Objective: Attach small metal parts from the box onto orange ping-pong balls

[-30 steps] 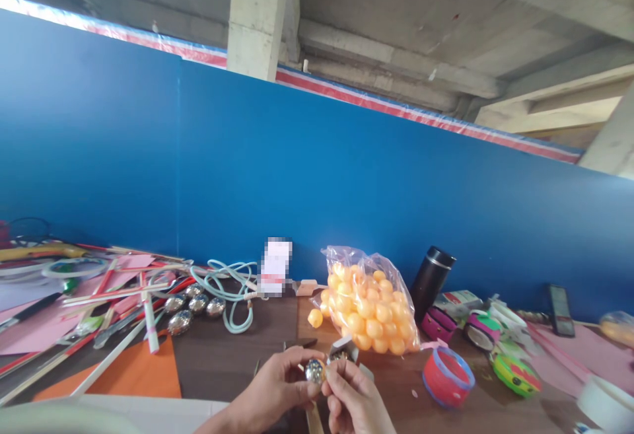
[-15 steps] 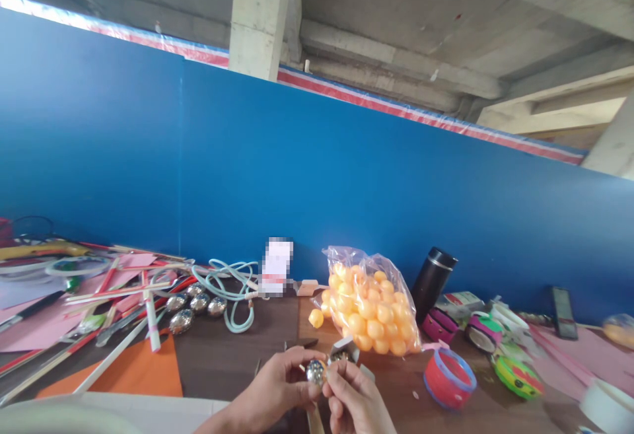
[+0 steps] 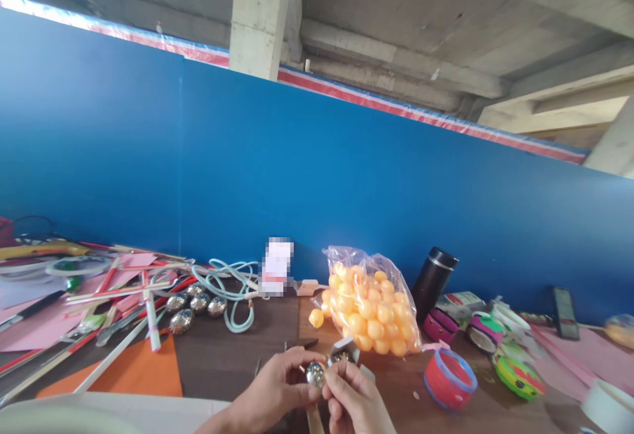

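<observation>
A small shiny silver-studded ball (image 3: 316, 373) sits between the thumb and fingers of my left hand (image 3: 277, 388), just above the table. My right hand (image 3: 356, 394) is closed in a pinch against the ball's right side; whatever its fingertips hold is too small or hidden to make out. Right behind the hands stands a little open box (image 3: 345, 351) with shiny pieces in it. A thin pale strip (image 3: 315, 419) shows below the ball, between the hands. Dark-handled scissors or a similar tool (image 3: 301, 343) lie just beyond my left fingers, partly covered.
Beyond the hands is a clear bag of orange balls (image 3: 374, 308), with one loose orange ball (image 3: 316, 318) beside it. Several silver balls (image 3: 199, 303) lie left, near a pale blue cord (image 3: 238, 318). At right are a black bottle (image 3: 434, 282) and a red tape roll (image 3: 448, 381).
Hardly anything differs. Both hands stay at the ball, and the right fingertips have shifted very slightly against it.
</observation>
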A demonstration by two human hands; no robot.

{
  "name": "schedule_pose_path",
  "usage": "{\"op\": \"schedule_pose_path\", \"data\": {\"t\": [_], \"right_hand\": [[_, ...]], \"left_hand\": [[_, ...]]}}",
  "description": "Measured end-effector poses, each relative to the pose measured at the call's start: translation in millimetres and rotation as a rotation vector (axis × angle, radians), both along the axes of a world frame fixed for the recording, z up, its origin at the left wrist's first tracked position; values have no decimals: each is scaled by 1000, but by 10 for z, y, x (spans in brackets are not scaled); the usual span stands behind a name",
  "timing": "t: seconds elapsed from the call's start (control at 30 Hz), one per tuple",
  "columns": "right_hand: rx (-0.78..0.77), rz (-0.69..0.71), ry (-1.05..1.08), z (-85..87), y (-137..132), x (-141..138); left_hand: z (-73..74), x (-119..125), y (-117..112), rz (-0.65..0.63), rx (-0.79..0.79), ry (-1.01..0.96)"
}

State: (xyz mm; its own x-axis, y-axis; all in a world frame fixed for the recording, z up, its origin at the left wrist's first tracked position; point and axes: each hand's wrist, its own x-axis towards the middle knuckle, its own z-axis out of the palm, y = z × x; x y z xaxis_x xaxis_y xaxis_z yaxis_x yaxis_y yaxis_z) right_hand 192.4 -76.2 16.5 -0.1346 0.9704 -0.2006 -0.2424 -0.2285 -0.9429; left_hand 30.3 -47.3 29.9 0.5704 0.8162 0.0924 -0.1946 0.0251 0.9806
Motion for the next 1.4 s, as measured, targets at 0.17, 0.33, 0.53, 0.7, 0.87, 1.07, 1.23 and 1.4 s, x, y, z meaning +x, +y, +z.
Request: {"op": "schedule_pose_path", "data": {"t": [0.17, 0.33, 0.53, 0.7, 0.87, 1.07, 1.23, 1.4], "right_hand": [[4, -16, -24, -14, 9, -17], [-19, -49, -35, 1, -4, -65], [-11, -98, -22, 53, -32, -109], [-5, -111, 68, 87, -45, -118], [16, -87, 114, 53, -43, -105], [11, -46, 116, -11, -15, -83], [55, -34, 128, -25, -12, -111], [36, -67, 127, 12, -29, -123]], "left_hand": [[20, -4, -6, -5, 4, 13], [10, -11, -1, -19, 36, 18], [-8, -24, -4, -13, 54, 43], [-19, -38, 0, 7, 64, 76], [-13, -40, 12, 5, 89, 64], [20, -58, 6, 26, 163, 121], [109, -79, -19, 41, 215, 178], [149, -72, -24, 28, 181, 125]]}}
